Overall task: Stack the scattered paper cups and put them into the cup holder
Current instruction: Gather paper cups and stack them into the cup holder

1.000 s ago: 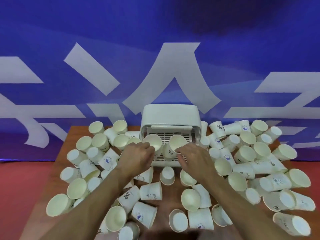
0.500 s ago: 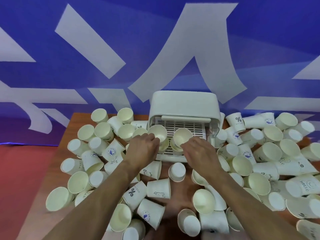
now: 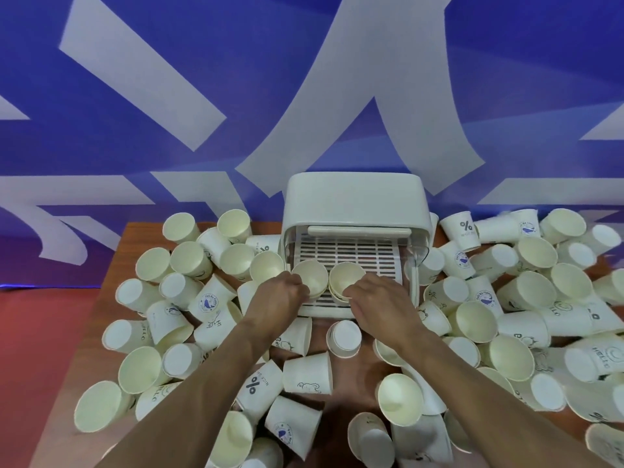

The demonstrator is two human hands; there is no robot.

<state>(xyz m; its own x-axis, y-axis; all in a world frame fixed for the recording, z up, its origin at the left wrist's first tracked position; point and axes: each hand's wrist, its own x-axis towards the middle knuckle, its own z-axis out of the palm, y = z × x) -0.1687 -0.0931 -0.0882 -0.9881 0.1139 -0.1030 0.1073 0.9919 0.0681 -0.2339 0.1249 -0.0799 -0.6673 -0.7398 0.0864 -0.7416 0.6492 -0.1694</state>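
My left hand (image 3: 278,297) curls round the left cup stack (image 3: 310,278), and my right hand (image 3: 380,300) round the right cup stack (image 3: 347,280). Both stacks sit on the cup holder (image 3: 354,204) tray. The paper is probably light and crushable, so I'd grip the walls gently.

The cup holder (image 3: 354,201) stands at the back middle of the table (image 3: 143,233), in front of the wall banner (image 3: 304,96). Its tray (image 3: 358,255) reaches forward, and two stacks of cups sit side by side on the tray's front part. The left hand (image 3: 277,298) grips the left stack (image 3: 310,276); the right hand (image 3: 381,302) grips the right stack (image 3: 347,275). Loose cups lie heaped to the left of the holder (image 3: 189,261), to its right (image 3: 526,292) and in front of it, between and under the forearms (image 3: 344,337).
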